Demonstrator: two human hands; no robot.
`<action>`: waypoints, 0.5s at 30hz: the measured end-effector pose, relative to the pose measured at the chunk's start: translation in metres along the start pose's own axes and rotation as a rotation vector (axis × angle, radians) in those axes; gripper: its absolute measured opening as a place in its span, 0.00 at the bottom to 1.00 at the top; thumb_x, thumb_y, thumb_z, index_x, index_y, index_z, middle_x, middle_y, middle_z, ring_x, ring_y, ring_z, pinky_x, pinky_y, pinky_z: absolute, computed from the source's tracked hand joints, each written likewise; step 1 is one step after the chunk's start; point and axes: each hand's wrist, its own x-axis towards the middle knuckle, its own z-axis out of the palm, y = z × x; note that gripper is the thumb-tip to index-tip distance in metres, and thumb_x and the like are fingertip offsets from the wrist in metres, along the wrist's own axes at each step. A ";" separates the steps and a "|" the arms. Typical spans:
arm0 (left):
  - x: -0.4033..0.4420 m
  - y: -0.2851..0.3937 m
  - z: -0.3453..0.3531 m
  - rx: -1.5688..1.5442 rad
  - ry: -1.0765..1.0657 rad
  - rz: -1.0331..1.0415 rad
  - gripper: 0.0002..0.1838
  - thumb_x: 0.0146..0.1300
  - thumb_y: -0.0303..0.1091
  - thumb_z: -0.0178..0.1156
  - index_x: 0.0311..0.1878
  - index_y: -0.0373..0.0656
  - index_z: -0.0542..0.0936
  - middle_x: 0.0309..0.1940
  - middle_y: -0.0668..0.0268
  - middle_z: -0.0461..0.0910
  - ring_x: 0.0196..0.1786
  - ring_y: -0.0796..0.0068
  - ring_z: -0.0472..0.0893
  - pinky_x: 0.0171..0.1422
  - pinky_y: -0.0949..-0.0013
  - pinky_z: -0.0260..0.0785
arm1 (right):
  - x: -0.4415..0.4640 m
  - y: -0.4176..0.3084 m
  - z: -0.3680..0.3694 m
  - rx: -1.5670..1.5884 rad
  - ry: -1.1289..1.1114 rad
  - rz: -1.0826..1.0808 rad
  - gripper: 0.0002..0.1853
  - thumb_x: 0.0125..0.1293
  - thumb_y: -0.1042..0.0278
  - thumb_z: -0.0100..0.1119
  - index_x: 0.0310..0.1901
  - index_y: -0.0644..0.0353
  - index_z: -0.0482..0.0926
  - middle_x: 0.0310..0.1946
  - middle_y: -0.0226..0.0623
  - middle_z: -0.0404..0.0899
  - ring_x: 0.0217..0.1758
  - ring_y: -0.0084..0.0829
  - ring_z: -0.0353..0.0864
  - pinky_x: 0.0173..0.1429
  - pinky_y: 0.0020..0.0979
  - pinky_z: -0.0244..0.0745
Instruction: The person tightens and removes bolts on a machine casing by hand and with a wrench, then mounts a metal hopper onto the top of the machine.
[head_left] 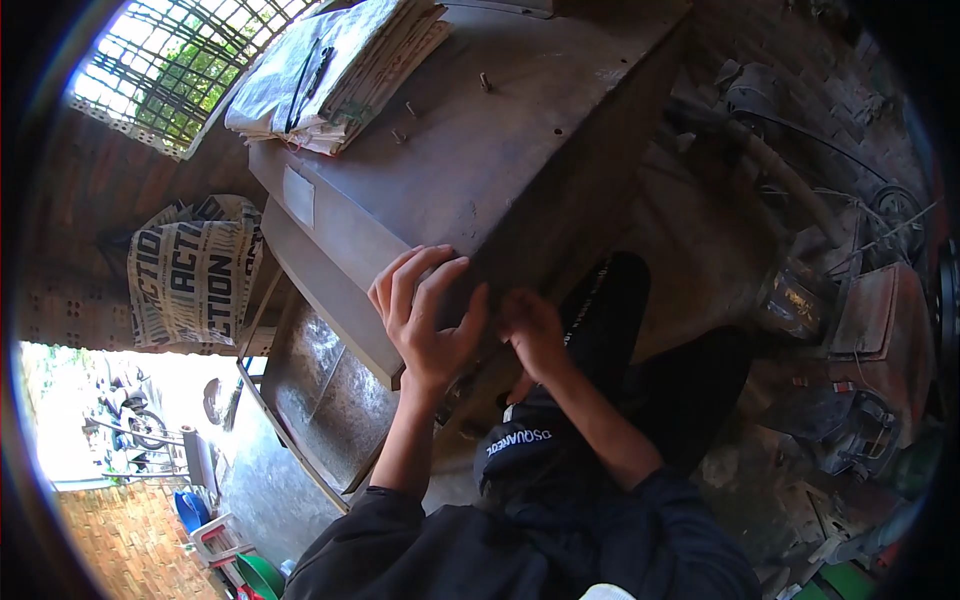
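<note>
My left hand (425, 315) is at the near edge of a large brown-grey metal casing (450, 190). Its fingers are bent but apart, and nothing shows between them. Close beside it, my right hand (535, 330) is in front of the casing's shaded lower side. Its fingers curl inward and are dark and blurred, so whether they hold anything is hidden. Below the hands lies black fabric with white lettering (520, 440). Several bolts (486, 82) stick up from the casing's top.
A stack of folded sacks (330, 75) lies on the casing's far left. A worn metal tray (325, 390) sits below it on the left. A printed sack (195, 270) is against the brick wall. Dusty machine parts (865, 320) crowd the right side.
</note>
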 end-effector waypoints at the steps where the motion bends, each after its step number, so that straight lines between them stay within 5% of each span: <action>1: -0.001 0.000 0.001 0.017 0.001 0.000 0.19 0.42 0.28 0.72 0.42 0.45 0.82 0.47 0.62 0.81 0.54 0.60 0.76 0.62 0.58 0.64 | 0.009 -0.008 -0.008 -0.027 0.076 -0.033 0.07 0.71 0.65 0.56 0.43 0.59 0.77 0.30 0.28 0.78 0.31 0.17 0.75 0.35 0.20 0.70; 8: -0.001 -0.001 0.004 0.042 0.026 -0.001 0.19 0.42 0.30 0.74 0.41 0.45 0.82 0.47 0.63 0.81 0.54 0.61 0.76 0.61 0.58 0.64 | 0.062 -0.098 -0.017 -0.196 0.095 -0.267 0.08 0.66 0.67 0.63 0.43 0.58 0.77 0.30 0.26 0.78 0.34 0.15 0.76 0.36 0.20 0.72; 10: -0.002 -0.002 0.005 0.041 0.036 -0.004 0.19 0.44 0.32 0.74 0.43 0.49 0.81 0.48 0.66 0.80 0.53 0.62 0.77 0.60 0.59 0.62 | 0.058 -0.137 0.006 -0.270 -0.045 -0.491 0.09 0.64 0.70 0.66 0.42 0.59 0.76 0.30 0.25 0.77 0.32 0.14 0.76 0.36 0.19 0.72; 15: 0.002 -0.001 -0.002 -0.025 0.023 -0.013 0.19 0.44 0.32 0.74 0.42 0.46 0.81 0.46 0.65 0.80 0.52 0.61 0.77 0.60 0.60 0.62 | 0.036 -0.181 0.062 -0.565 -0.262 -0.656 0.10 0.62 0.75 0.66 0.43 0.60 0.74 0.34 0.26 0.77 0.32 0.14 0.75 0.38 0.17 0.72</action>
